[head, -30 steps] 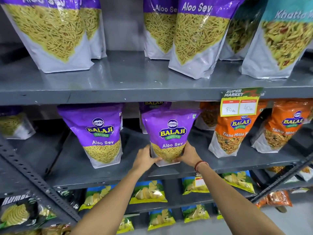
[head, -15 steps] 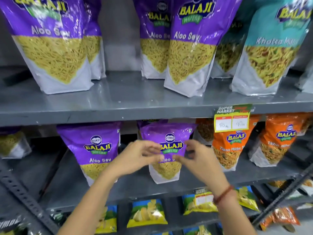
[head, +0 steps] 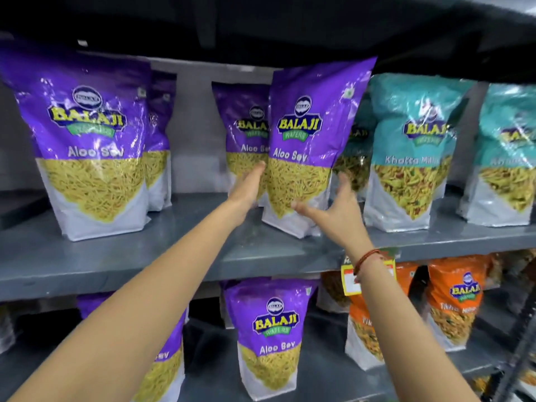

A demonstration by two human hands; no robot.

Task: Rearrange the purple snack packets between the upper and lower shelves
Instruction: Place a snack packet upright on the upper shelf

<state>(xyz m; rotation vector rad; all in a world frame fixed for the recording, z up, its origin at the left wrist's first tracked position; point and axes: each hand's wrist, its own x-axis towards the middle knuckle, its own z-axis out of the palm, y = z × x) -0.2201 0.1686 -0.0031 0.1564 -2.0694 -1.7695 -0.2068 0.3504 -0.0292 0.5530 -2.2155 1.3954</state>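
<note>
A large purple Aloo Sev packet leans to the right on the upper shelf, its base on the shelf. My left hand lies flat against its left side, fingers pointing up. My right hand is spread at its lower right, thumb across the front and fingers behind its right edge. A second purple packet stands behind it. Two more purple packets stand at the left. On the lower shelf a smaller purple packet stands upright, and another is partly hidden by my left arm.
Teal Khatta Mitha packets stand close to the right of the leaning packet. Orange packets fill the lower shelf's right side. A yellow price tag hangs on the upper shelf's edge behind my right wrist. A dark shelf runs overhead.
Both hands let go of the small purple packet on the lower shelf and rose to the leaning purple packet on the upper shelf. The view tilted upward.
</note>
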